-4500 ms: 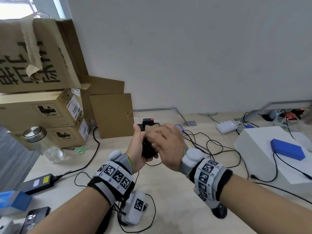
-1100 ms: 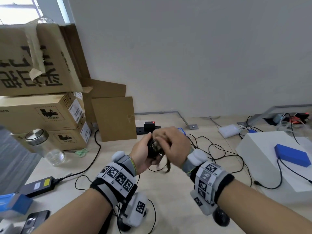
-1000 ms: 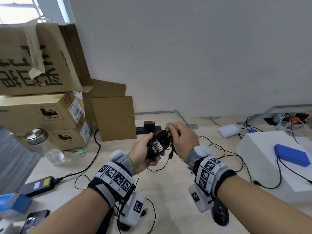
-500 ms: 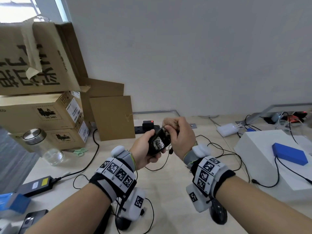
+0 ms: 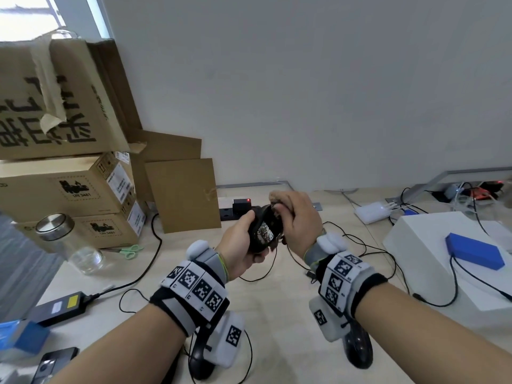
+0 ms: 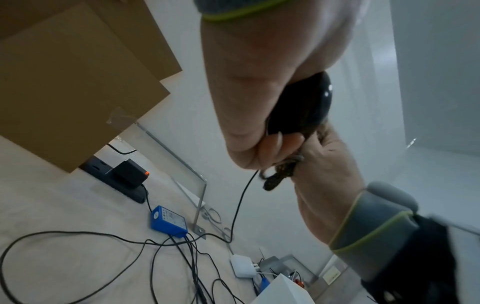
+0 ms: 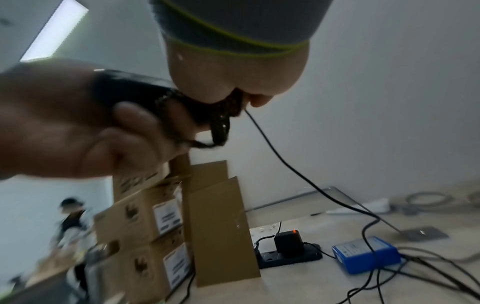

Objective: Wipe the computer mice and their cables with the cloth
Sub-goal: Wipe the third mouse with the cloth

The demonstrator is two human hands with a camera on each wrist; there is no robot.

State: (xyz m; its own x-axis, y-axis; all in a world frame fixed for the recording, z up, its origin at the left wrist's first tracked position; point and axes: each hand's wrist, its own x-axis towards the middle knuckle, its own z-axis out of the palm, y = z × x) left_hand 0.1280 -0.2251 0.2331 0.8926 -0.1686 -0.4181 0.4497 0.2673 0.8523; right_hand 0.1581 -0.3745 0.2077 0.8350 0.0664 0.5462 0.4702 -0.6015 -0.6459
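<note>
Change: since a second ago we have turned the mouse (image 5: 263, 231) underside up; the right hand (image 5: 297, 220) has moved from its back to its front end.
Hands: our left hand (image 5: 239, 242) grasps the mouse, our right pinches the dark cloth (image 6: 279, 174) against it.
Meaning: we judge the body nearly done, with its cable (image 7: 285, 162) next.
Surface: the pale desk (image 5: 277, 314) below the mouse carries loose wires.
Room: left of the mouse, stacked cardboard boxes (image 5: 69, 187); behind it, a power strip (image 7: 288, 256) by the white wall.

cardboard boxes (image 5: 63, 187) stack at nine o'clock, a glass jar (image 5: 69, 242) before them; blue box (image 5: 473, 254) at three o'clock.
</note>
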